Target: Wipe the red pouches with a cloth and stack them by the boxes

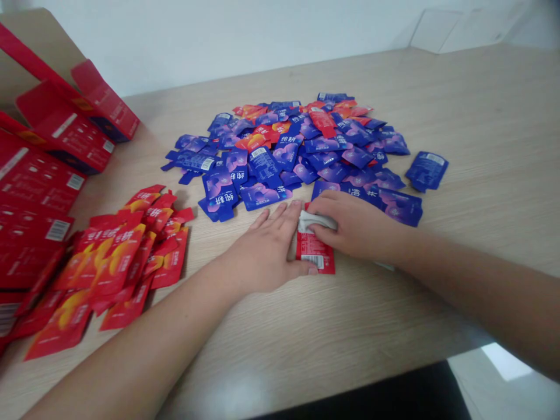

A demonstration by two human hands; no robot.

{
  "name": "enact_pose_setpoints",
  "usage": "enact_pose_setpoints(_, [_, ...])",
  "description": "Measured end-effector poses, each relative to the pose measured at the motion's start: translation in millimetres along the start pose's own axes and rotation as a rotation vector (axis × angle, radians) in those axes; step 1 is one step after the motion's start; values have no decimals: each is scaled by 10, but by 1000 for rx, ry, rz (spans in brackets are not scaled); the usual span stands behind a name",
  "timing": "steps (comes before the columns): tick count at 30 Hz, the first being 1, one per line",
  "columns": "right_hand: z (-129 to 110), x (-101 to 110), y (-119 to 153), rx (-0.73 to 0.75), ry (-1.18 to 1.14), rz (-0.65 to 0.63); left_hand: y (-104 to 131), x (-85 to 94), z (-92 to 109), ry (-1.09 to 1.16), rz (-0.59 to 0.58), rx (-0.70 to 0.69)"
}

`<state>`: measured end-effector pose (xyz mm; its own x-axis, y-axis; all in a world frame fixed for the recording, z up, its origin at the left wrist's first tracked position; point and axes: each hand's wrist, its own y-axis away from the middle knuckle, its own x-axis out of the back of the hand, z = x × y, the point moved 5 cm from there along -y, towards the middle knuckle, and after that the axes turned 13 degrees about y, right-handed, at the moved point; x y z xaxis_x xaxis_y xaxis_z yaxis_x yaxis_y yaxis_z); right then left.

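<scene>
A red packet point(315, 251) with a barcode lies on the wooden table in front of me. My left hand point(271, 248) rests flat at the packet's left edge, fingers stretched out, its thumb near the lower edge. Closed round a folded white cloth point(311, 220), my right hand point(350, 224) presses on the upper part of the same packet. The packet's top end is partly hidden by the cloth and fingers. Just beyond both hands spreads a heap of blue packets point(265, 166) with some red ones point(322, 121) among them.
Left of my left arm is a pile of red packets with orange pictures point(116, 256). Red cardboard boxes point(30, 198) stand at the far left, some with raised flaps. One blue packet point(427, 171) lies apart at the heap's right. A pale wall point(262, 35) bounds the table's back.
</scene>
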<state>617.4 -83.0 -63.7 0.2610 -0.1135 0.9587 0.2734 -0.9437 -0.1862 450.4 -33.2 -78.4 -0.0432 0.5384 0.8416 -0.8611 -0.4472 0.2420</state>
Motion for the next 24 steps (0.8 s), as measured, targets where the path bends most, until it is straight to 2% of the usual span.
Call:
enact_pose_setpoints(5, [199,-24,-70,-100,78,120,80,-22,73,-27,40,-9])
enact_pose_setpoints(9, [295,32,-63,-182,-48,217,260,-164,323,-69,75,-99])
enact_pose_setpoints(12, [341,78,-42,-240,-125,246,330,-239,530,-76,143,-106])
enact_pose_setpoints(15, [360,99,-30,-268,-161,259,311,-255,673,-199,189,-37])
enact_pose_setpoints(20, [373,94,-39,-299,-183,260,299,-159,743,-403,164,216])
enact_pose_setpoints(22, [369,89,-46,-292,-179,255,354,-70,718,-373,170,266])
enact_pose_setpoints(24, [364,81,-51,-273,-186,246,476,72,617,-229,235,305])
